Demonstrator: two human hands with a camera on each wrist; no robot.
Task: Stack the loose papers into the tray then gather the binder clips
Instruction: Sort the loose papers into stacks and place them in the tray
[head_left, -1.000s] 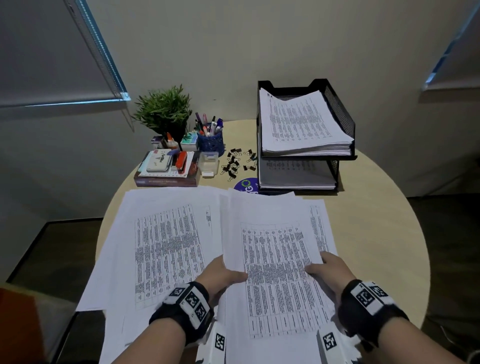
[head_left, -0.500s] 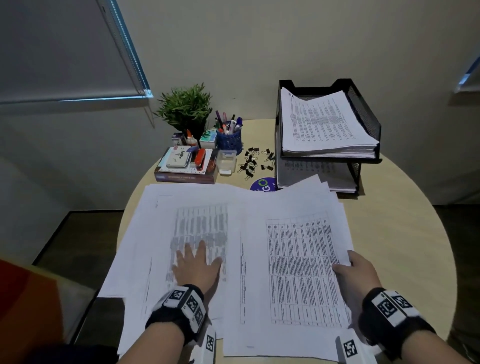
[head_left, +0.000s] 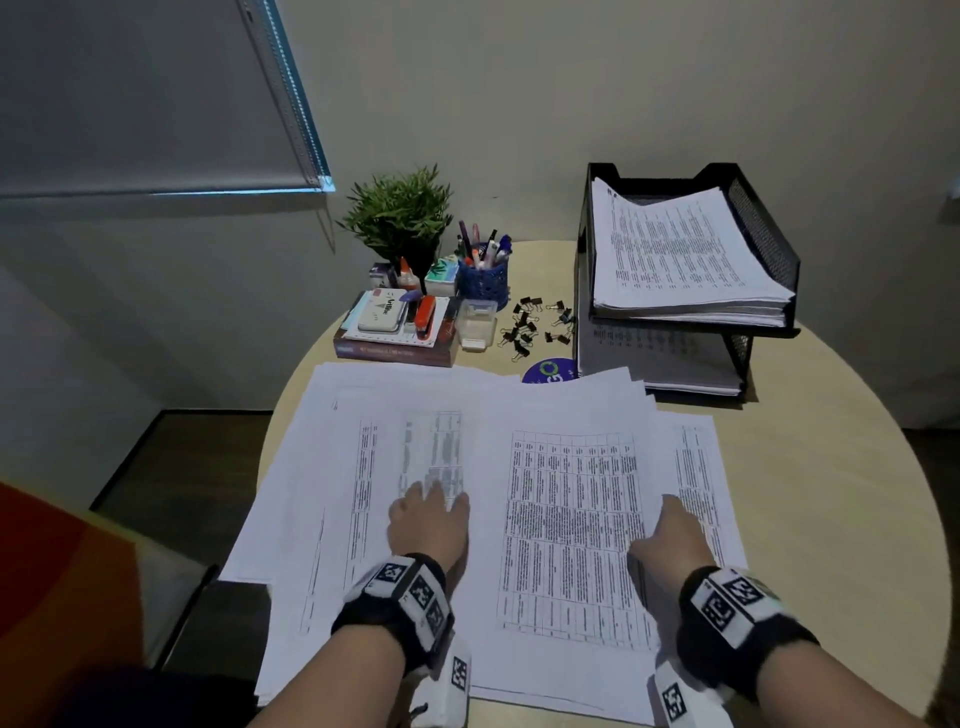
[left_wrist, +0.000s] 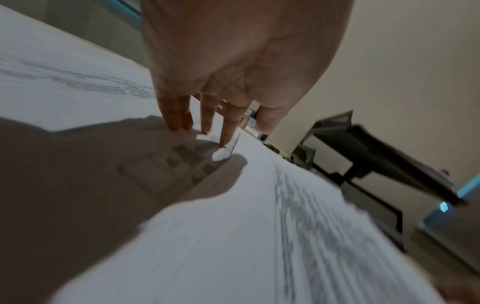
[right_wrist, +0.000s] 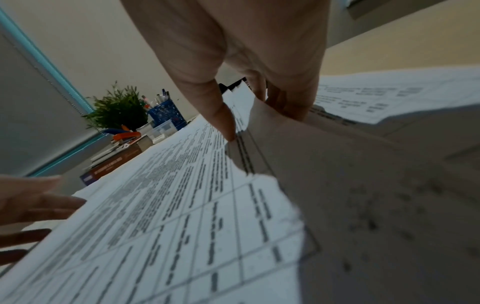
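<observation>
Loose printed papers lie spread over the near half of the round table. My left hand lies flat on the left sheets, fingers straight; in the left wrist view its fingertips touch the paper. My right hand pinches the right edge of the middle sheets. The right wrist view shows the right hand with its thumb on top of the sheets and its fingers underneath. Black binder clips lie scattered at the back. Beside them is a black two-tier mesh tray holding paper stacks.
Back left stand a potted plant, a blue pen cup, a small clear box and a book carrying a stapler and stamp pad. A purple disc peeks out from under the papers. Bare tabletop lies to the right.
My left hand has let go of the middle sheets' left edge and moved left, now lying flat on the left sheets. The right hand stays at the right edge.
</observation>
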